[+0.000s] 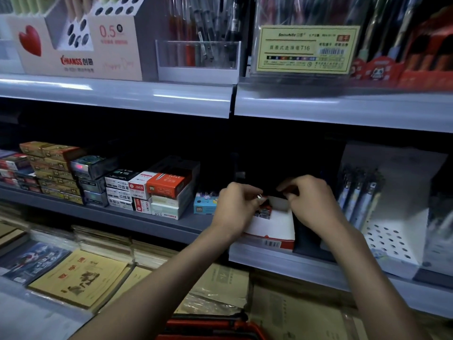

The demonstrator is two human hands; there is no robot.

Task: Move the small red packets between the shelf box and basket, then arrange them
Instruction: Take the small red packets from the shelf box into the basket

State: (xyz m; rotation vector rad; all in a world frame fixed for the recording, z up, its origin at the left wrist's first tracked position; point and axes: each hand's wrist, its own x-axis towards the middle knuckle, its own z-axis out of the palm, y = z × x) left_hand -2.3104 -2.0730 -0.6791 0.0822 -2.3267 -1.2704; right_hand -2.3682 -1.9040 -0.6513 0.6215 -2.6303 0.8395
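Note:
A white shelf box (272,225) with a red bottom strip stands open at the front of the middle shelf. Small red packets (265,209) show at its left inside edge. My left hand (236,207) is over the box's left side, fingers curled, pinching at the packets there. My right hand (310,202) reaches over the box's right rear corner with fingers curled; what they hold is hidden in the dark. The red basket (215,327) shows only as a rim and handle at the bottom edge, below my arms.
Stacks of small stationery boxes (157,190) fill the shelf left of the box, with a blue box (204,204) next to my left hand. A white pen display (389,217) stands to the right. Notebooks (78,276) lie on the lower shelf. The upper shelf edge (220,99) overhangs.

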